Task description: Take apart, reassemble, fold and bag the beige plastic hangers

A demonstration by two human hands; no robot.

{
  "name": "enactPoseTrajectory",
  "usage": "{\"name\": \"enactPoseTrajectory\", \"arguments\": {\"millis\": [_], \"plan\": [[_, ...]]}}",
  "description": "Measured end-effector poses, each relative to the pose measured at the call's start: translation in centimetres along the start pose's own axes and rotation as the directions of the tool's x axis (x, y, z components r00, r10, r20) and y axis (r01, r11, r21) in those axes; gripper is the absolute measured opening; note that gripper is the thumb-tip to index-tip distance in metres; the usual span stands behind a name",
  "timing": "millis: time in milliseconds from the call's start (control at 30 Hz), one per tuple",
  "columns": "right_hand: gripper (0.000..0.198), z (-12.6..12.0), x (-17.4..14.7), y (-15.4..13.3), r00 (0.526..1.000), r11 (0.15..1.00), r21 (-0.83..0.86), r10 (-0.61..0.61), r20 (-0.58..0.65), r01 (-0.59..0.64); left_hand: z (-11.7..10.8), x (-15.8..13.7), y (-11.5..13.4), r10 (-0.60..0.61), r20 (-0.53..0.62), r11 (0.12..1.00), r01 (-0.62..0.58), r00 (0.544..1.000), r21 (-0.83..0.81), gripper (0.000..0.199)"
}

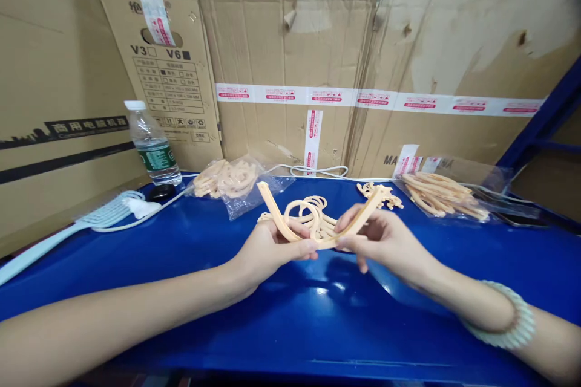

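Observation:
Between my two hands, a beige U-shaped strip (273,208) with a groove along it is held above the blue table. My left hand (279,245) pinches it left of its lowest part, and my right hand (379,236) grips it on the other side. Both ends of the strip point up and outward. A round beige curl (302,204) shows just above my left fingers; whether it joins the strip I cannot tell. Behind the hands lies a pile of curled beige pieces (318,202), partly hidden by them.
On the blue table (290,326) lie a bag of curled beige pieces (231,178), small beige pieces (384,195) and a bag of longer ones (442,195). At left are a water bottle (154,145) and a pale blue hairbrush (100,211). Cardboard (281,42) walls the back.

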State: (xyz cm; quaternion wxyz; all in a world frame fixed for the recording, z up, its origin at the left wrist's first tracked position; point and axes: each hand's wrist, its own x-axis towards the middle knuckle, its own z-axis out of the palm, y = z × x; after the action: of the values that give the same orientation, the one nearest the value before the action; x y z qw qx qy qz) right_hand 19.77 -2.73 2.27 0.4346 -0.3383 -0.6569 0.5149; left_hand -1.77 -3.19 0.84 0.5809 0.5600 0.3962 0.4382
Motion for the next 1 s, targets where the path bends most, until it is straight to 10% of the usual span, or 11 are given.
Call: {"name": "enactPoseTrajectory", "arguments": {"millis": [167,300,467,600,733,1000], "plan": [[0.022,-4.5,1.3,-1.8,0.984,0.938,-0.312,-0.113,0.135,0.151,-1.8,1.0,1.7,-0.004,-0.099,0.999,-0.001,0.995,-0.049,0.024],[0.014,-6.9,2.1,-2.5,0.944,0.649,-0.686,-0.206,0.258,0.329,-3.9,1.9,3.5,-0.020,-0.119,0.999,0.014,0.993,-0.052,0.020],[0.011,-7.9,2.2,-2.9,0.908,0.487,-0.772,-0.131,0.398,0.409,-6.7,2.6,5.9,-0.047,0.103,0.948,0.012,0.994,0.319,0.020],[0.009,-7.7,1.9,-2.7,0.883,0.526,-0.761,0.041,0.468,0.379,-7.2,2.3,6.6,0.025,0.297,0.557,-0.260,0.954,0.789,0.014],[0.010,-6.9,1.7,-2.0,0.852,0.579,-0.746,0.160,0.499,0.328,-5.8,1.1,5.6,0.058,0.476,0.150,-0.479,0.878,0.865,0.002],[0.007,-6.7,1.8,-1.7,0.857,0.571,-0.769,0.205,0.472,0.287,-5.0,0.2,4.0,0.063,0.469,-0.183,-0.452,0.881,0.873,0.014]]}}
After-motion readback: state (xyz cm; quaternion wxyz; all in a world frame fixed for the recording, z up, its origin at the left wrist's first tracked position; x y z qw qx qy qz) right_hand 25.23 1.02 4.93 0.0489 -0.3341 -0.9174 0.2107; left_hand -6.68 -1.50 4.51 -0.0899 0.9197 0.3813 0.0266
